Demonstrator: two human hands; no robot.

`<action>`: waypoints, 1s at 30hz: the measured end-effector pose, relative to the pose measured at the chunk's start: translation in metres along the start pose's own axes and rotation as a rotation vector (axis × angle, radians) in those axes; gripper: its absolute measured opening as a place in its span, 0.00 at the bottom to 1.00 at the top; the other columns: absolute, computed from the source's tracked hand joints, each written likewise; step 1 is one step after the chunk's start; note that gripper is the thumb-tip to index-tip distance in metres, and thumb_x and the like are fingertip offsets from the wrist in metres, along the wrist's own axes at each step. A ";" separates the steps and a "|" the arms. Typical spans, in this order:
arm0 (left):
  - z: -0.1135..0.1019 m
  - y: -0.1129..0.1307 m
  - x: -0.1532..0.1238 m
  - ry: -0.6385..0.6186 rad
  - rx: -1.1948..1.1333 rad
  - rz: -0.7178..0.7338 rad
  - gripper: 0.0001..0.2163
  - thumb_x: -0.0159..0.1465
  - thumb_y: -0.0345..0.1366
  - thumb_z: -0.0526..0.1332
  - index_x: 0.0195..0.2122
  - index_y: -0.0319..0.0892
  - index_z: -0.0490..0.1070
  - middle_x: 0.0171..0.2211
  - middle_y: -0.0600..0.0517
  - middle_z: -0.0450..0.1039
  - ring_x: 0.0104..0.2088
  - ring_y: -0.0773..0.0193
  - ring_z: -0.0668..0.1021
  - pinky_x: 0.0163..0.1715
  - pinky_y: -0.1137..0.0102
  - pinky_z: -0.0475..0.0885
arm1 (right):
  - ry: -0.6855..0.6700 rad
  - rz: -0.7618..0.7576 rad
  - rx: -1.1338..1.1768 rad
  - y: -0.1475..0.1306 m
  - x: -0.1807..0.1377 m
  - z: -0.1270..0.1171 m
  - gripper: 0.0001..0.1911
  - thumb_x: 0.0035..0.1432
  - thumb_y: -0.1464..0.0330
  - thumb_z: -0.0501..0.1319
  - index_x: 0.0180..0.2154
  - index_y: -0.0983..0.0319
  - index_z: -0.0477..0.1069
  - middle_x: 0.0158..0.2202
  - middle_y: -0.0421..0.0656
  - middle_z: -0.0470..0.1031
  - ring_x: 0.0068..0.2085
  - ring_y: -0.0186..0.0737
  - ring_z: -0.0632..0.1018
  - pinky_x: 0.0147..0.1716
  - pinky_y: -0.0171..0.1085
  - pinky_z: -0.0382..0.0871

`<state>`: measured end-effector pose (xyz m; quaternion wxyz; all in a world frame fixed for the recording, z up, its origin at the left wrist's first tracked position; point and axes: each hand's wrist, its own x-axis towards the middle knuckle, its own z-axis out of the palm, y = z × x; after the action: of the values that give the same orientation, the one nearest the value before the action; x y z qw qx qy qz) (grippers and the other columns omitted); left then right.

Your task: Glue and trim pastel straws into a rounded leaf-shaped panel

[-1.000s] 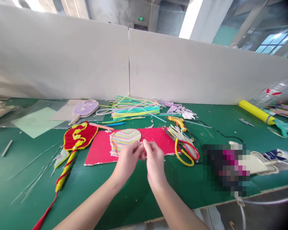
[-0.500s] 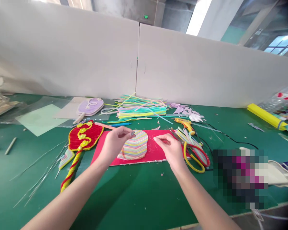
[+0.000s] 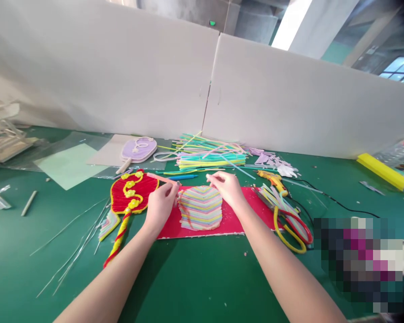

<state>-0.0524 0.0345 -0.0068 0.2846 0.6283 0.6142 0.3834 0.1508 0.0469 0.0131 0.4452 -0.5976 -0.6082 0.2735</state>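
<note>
Striped piece (image 3: 201, 210), a leaf-shaped pad of pastel straws, lies flat on the red sheet (image 3: 245, 211) mid-table, near the front edge. Left hand (image 3: 161, 204) is curled, thumb and forefinger closed on the pad's upper left edge. Right hand (image 3: 227, 188) is bent over the upper right corner, fingertips drawn together; whether they pinch the edge or only rest on it I cannot tell, as the knuckles hide the contact. Risks as I judge them: the pad is held only at its top rim, so a pull from one side could slew it on the sheet or spring a straw loose. The glue gun (image 3: 271, 177) sits just right of the sheet with its cord trailing, and a sleeve or wrist could catch it. The scissors (image 3: 291, 229), with red and yellow loops, lie close to the right forearm and could be swept off. Around: a red and yellow fan (image 3: 131, 193) touching the sheet's left end, crowding the left hand; a blue pen (image 3: 182, 177) and a straw pile (image 3: 210, 154) just behind; a purple fan (image 3: 138, 149) further back; thin clear strips scattered on the green table (image 3: 188, 278).
</note>
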 end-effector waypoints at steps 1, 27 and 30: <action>0.001 0.000 0.000 -0.017 0.008 0.015 0.16 0.62 0.45 0.53 0.21 0.43 0.66 0.17 0.56 0.70 0.21 0.66 0.71 0.25 0.74 0.62 | 0.015 -0.021 -0.032 0.006 0.000 0.001 0.12 0.51 0.58 0.62 0.24 0.60 0.74 0.23 0.40 0.76 0.27 0.38 0.76 0.31 0.35 0.67; 0.006 -0.002 0.001 0.140 0.051 -0.020 0.17 0.65 0.42 0.49 0.21 0.43 0.65 0.18 0.55 0.69 0.22 0.65 0.71 0.27 0.72 0.63 | 0.259 0.542 -0.829 0.155 0.011 -0.209 0.21 0.54 0.55 0.58 0.31 0.66 0.77 0.29 0.53 0.79 0.32 0.48 0.78 0.28 0.37 0.64; 0.008 -0.008 0.004 0.153 -0.002 0.052 0.10 0.64 0.36 0.50 0.32 0.43 0.70 0.31 0.52 0.77 0.33 0.63 0.76 0.37 0.71 0.67 | 0.186 0.529 -0.830 0.157 0.020 -0.211 0.20 0.53 0.55 0.59 0.25 0.65 0.76 0.25 0.52 0.78 0.29 0.47 0.77 0.26 0.37 0.61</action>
<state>-0.0503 0.0403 -0.0176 0.2275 0.6127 0.6172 0.4381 0.4126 0.0459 -0.0226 0.1375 -0.8800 -0.4511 0.0575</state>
